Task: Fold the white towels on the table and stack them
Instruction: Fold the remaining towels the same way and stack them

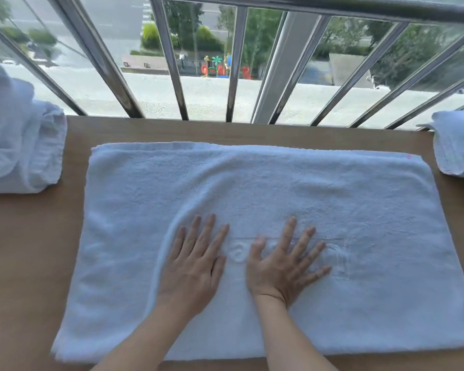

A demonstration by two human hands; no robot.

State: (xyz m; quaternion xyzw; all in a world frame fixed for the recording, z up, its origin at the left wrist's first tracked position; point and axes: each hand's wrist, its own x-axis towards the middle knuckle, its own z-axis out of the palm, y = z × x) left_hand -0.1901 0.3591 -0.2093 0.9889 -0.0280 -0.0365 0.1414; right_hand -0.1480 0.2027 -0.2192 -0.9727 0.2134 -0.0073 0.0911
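A white towel [359, 210] lies spread flat across the middle of the wooden tabletop [24, 250], its long sides running left to right and its near edge close to the tabletop's front. Both of the person's hands rest palm-down on the towel's near middle, side by side but not touching. The left hand [193, 266] has its fingers [206, 231] straight and slightly spread, and the right hand [281, 269] has its fingers [289, 231] fanned wider, pointing away and to the right. A raised curved crease in the cloth runs just past the left hand's outer side and arcs up toward the far edge. A faint stitched mark shows in the cloth between and under the hands. At the left end of the tabletop sits a loose bundle of white towels [19, 145], apart from the spread one. At the right end another white towel [458, 145] sits near the spread towel's far right corner. Behind the tabletop stands a metal railing [169, 62], through which a street, trees and a colourful playground [217, 66] are visible.
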